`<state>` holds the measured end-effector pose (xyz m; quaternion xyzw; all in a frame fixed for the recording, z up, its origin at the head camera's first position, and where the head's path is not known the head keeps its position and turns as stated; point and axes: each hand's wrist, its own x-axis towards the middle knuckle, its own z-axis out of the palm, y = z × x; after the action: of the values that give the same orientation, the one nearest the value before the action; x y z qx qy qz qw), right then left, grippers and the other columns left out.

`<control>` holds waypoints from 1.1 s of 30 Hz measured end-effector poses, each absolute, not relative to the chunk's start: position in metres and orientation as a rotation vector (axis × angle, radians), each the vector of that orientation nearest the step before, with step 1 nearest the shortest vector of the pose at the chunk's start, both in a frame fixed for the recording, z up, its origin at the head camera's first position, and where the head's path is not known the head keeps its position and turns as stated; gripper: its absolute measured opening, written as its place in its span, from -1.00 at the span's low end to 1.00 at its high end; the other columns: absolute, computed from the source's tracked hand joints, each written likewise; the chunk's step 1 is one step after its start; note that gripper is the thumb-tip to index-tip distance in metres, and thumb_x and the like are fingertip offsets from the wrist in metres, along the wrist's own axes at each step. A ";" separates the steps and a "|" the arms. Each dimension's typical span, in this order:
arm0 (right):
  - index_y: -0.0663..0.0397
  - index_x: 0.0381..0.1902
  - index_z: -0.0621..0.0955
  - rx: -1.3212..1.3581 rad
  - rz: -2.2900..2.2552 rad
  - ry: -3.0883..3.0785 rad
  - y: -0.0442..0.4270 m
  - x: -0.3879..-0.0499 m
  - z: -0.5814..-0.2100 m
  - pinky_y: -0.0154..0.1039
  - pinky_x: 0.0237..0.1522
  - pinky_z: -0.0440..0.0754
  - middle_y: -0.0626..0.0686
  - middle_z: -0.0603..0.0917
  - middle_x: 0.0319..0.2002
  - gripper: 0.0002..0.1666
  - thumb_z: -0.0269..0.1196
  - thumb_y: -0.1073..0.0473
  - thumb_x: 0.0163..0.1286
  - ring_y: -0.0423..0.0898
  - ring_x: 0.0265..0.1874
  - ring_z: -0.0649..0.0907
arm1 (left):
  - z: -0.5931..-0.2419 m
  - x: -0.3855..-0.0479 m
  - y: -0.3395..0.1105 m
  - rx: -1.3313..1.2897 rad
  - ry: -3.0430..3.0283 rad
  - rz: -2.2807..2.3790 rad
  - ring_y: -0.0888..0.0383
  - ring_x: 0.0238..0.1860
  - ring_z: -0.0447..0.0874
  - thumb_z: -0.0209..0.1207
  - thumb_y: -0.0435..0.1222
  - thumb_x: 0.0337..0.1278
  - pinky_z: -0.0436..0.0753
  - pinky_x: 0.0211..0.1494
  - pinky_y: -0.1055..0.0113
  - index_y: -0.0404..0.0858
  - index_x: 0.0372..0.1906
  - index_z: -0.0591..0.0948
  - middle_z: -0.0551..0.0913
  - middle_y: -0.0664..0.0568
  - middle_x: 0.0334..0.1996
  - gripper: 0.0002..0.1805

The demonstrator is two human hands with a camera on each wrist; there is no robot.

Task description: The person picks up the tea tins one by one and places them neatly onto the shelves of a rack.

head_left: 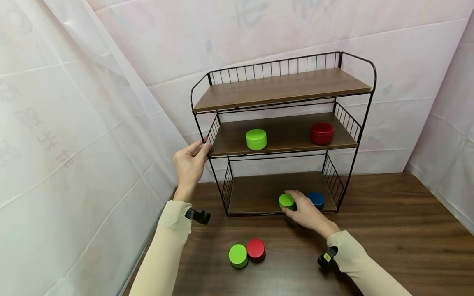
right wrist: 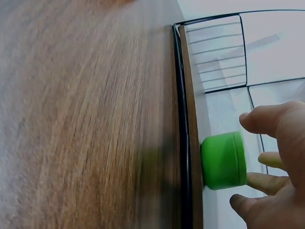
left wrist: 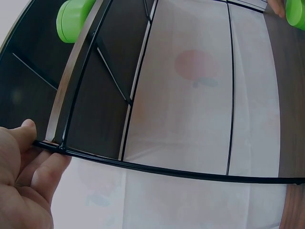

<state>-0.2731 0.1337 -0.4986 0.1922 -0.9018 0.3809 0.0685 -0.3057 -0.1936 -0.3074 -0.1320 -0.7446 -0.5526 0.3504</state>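
Note:
A three-tier shelf rack (head_left: 283, 146) with a black wire frame and wooden boards stands on the table. My left hand (head_left: 189, 162) grips its left front post at the middle board, thumb and fingers on either side in the left wrist view. On the bottom board sits a small round green tin (right wrist: 223, 161). Around this tin my right hand (head_left: 305, 210) holds its fingers spread; a gap shows between thumb and tin in the right wrist view. A blue round tin (head_left: 316, 200) stands just right of it, partly behind the hand.
The middle board carries another green tin (head_left: 256, 139) and a dark red tin (head_left: 322, 133). In front of the rack, a green tin (head_left: 238, 255) and a red tin (head_left: 256, 250) stand side by side on the wooden table (head_left: 400, 246). White cloth (head_left: 111, 144) hangs behind and beside.

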 end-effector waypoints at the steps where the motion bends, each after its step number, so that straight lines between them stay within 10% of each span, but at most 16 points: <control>1: 0.35 0.43 0.41 0.587 1.145 -2.712 0.133 -0.271 -0.497 0.37 0.30 0.51 0.36 0.51 0.34 -0.25 0.40 0.17 0.39 0.45 0.36 0.45 | -0.307 -0.306 -0.194 -0.341 -1.931 -1.427 0.14 -0.24 0.87 0.39 -0.26 0.29 0.77 -0.22 0.45 -0.28 0.00 0.80 0.82 -0.21 -0.21 -0.74; 10: 0.26 0.46 0.39 0.639 1.084 -2.688 0.131 -0.252 -0.485 0.44 0.39 0.37 0.33 0.44 0.41 -0.19 0.43 0.11 0.37 0.50 0.50 0.22 | -0.307 -0.305 -0.194 -0.347 -1.940 -1.436 0.16 -0.22 0.87 0.38 -0.25 0.31 0.77 -0.19 0.45 -0.35 0.04 0.77 0.82 -0.23 -0.19 -0.69; 33: 0.16 0.56 0.30 0.709 1.051 -2.736 0.125 -0.211 -0.494 0.27 0.38 0.49 0.32 0.31 0.53 -0.06 0.39 -0.10 0.41 0.30 0.51 0.34 | -0.308 -0.306 -0.193 -0.331 -1.935 -1.447 0.13 -0.21 0.87 0.38 -0.23 0.30 0.77 -0.21 0.46 -0.27 0.03 0.79 0.82 -0.22 -0.19 -0.71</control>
<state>-0.2106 0.1247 -0.4937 0.2348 -0.9055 0.3477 0.0630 -0.3059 -0.1930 -0.3077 -0.1275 -0.7451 -0.5569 0.3441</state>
